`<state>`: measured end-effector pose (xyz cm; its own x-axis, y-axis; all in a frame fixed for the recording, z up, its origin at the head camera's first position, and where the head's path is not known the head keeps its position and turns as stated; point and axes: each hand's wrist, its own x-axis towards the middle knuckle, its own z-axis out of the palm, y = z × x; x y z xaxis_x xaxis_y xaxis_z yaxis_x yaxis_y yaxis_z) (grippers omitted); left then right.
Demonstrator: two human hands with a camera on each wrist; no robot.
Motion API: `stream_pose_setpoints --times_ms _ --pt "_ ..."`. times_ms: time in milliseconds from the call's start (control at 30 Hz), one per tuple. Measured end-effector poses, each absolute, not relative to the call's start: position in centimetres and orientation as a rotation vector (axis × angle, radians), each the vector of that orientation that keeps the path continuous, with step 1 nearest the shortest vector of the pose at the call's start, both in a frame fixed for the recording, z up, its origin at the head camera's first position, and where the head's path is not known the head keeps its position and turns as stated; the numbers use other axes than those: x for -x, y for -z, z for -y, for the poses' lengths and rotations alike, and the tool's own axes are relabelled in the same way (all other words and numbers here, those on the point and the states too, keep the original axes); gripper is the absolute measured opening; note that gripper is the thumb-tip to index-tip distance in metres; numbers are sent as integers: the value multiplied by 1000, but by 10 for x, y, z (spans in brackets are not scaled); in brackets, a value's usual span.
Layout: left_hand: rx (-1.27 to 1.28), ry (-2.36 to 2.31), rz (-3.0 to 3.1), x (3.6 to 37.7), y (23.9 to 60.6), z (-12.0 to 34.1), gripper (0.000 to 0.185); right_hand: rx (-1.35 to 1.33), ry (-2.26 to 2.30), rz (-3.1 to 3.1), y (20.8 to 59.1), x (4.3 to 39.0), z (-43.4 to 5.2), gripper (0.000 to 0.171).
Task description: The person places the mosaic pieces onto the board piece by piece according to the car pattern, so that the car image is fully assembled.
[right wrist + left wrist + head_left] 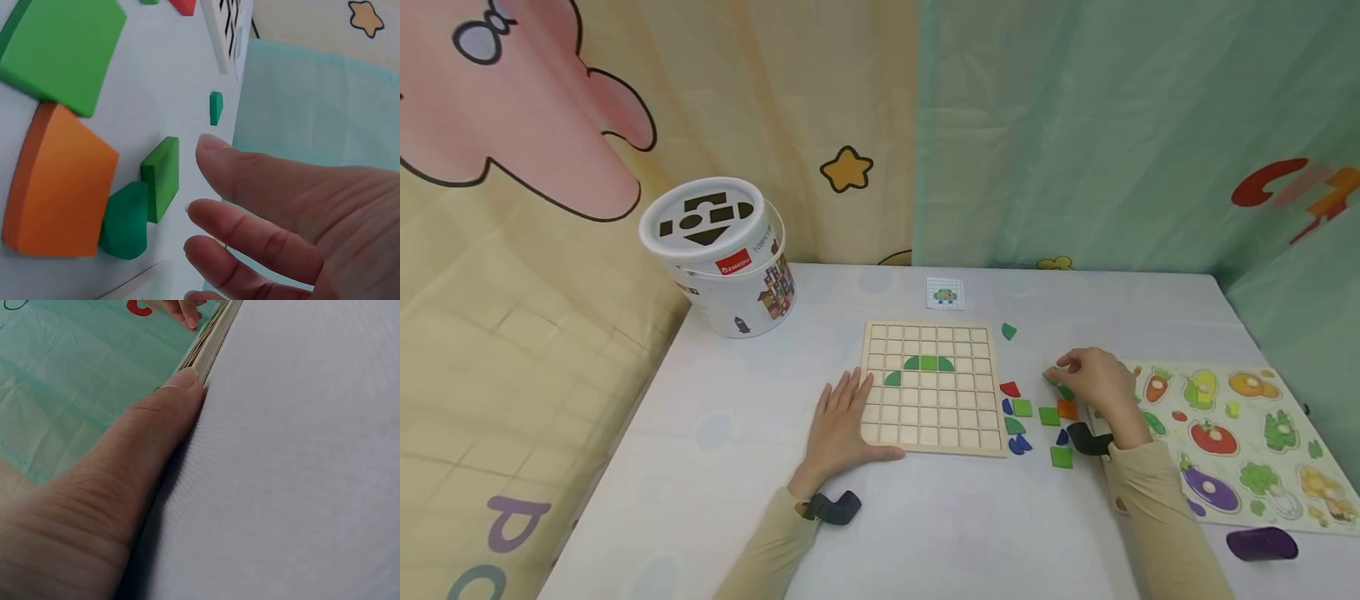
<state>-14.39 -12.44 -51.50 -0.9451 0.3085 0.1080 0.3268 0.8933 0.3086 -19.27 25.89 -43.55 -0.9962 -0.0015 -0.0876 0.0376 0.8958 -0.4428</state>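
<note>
A: Green square tile (160, 178) sits on the worktop (715, 433) just R of the grid board (934, 387), w/ the right hand (1097, 383) over it. Wrist view: fingers (250, 228) loosely bent, a little apart, just beside the tile, gripping nothing I can see.

B: What's next to it?

A: Dark green rounded piece (125, 220) touching it, orange piece (59, 187) beside that, bigger green square (62, 50) further along. More red, blue, green bits lie btwn board and hand.

B: Left hand?

A: Left hand (844, 421) flat on the board's near-left corner, fingers straight; thumb (125, 462) lies along the board edge (209, 347).

B: Board itself?

A: Few green pieces in upper rows, rest bare cells. White bucket (722, 258) far L, veg puzzle (1240, 442) at R, small card (945, 293) behind the board.
</note>
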Motion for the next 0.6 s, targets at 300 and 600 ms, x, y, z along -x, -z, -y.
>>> stream_pose_setpoints --times_ms 300,600 --pt "515 511 3004 143 515 123 125 -62 661 -2944 444 192 -265 36" --pt "504 515 2984 143 515 124 126 -74 654 -2947 445 196 -260 32"
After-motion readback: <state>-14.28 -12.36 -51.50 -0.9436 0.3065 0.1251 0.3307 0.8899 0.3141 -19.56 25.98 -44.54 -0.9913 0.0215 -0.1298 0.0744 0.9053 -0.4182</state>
